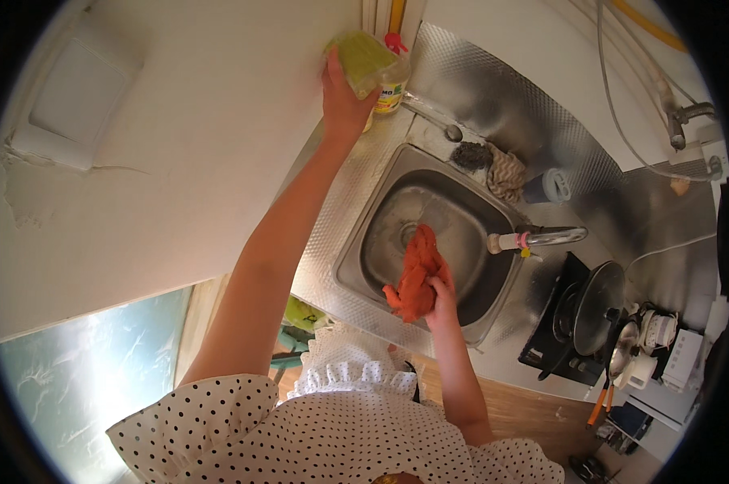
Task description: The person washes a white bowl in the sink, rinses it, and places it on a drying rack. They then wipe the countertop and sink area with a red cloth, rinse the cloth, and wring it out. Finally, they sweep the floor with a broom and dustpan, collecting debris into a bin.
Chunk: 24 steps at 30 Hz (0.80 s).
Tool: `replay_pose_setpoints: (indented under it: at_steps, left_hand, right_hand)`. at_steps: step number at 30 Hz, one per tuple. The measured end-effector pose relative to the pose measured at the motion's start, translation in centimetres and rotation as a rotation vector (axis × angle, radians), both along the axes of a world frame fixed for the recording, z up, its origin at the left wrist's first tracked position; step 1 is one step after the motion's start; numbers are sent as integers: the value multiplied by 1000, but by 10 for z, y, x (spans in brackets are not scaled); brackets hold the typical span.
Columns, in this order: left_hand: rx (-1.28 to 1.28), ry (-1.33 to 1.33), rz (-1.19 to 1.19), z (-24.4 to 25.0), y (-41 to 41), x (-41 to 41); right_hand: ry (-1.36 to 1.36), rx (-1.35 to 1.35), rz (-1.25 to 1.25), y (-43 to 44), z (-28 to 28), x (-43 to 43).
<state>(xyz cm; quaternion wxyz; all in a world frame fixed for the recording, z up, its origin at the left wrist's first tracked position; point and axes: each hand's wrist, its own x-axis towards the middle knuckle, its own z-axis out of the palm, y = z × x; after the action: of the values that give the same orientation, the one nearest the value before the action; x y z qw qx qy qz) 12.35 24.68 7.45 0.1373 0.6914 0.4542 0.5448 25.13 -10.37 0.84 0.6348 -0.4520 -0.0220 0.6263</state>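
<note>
My left hand [346, 106] reaches to the back left corner of the counter, its fingers around a yellow-green block-shaped thing [364, 60] in what looks like clear plastic. Right behind that block stands a clear bottle [394, 78] with a red top and a label. My right hand [442, 299] grips a bunched orange-red cloth [422, 275], which hangs over the near part of the stainless steel sink [353, 254]. The cloth's far end lies close to the drain [409, 231] in the view. Its folds hide part of the basin.
A chrome faucet [552, 236] reaches over the sink's right side. Behind the basin lie a dark scrubber [471, 156], a patterned cloth [506, 172] and a grey-blue cup [547, 186]. A lidded pan [599, 308] sits on a black cooktop [537, 345] at right. A wall [219, 151] borders the left.
</note>
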Motion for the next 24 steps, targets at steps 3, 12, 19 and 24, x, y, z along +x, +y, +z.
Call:
replay_pose_setpoints:
  at_steps: [3, 12, 19, 24]
  left_hand:
    - [-43, -85, -66, -6, 15, 3]
    - [-123, 34, -94, -6, 6, -20]
    - [-87, 60, -54, -26, -68, -82]
    - [-252, 90, 52, -7, -156, -124]
  right_hand:
    - [4, 19, -11, -5, -6, -5]
    - [-90, 68, 21, 65, -10, -3]
    - [-669, 196, 102, 186, -37, -18]
    - [-1852, 146, 243, 259, -58, -45]
